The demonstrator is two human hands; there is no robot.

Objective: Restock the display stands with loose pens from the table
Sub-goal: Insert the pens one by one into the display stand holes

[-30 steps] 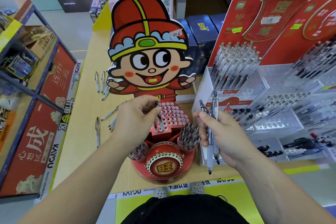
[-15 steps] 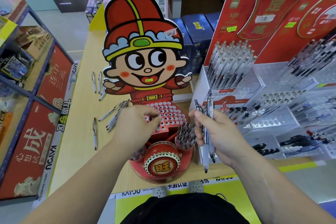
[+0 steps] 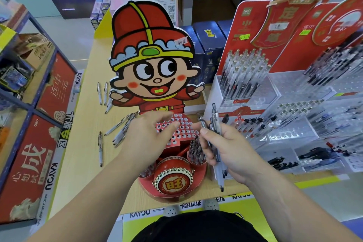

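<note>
A red cartoon-boy display stand (image 3: 151,65) sits on the wooden table (image 3: 82,143), with a perforated red pen rack (image 3: 183,126) and round cups of pens (image 3: 195,150) at its base. My left hand (image 3: 146,137) hovers over the rack's left side, fingers spread and relaxed, holding nothing. My right hand (image 3: 225,149) grips a bundle of pens (image 3: 215,124) upright, just right of the rack. Loose pens (image 3: 123,125) lie scattered on the table left of the stand, one more pen (image 3: 100,148) lying alone nearer me.
Clear acrylic tiered stands (image 3: 294,124) full of pens with red backing cards fill the right side. More loose pens (image 3: 103,94) lie behind the cartoon's arm. Blue boxes (image 3: 208,45) stand behind. A blue metal shelf unit (image 3: 29,104) runs along the left.
My left hand held a pen over the rack a second ago; now it has let go and opened, fingers spread. The right hand keeps its bundle, shifted slightly.
</note>
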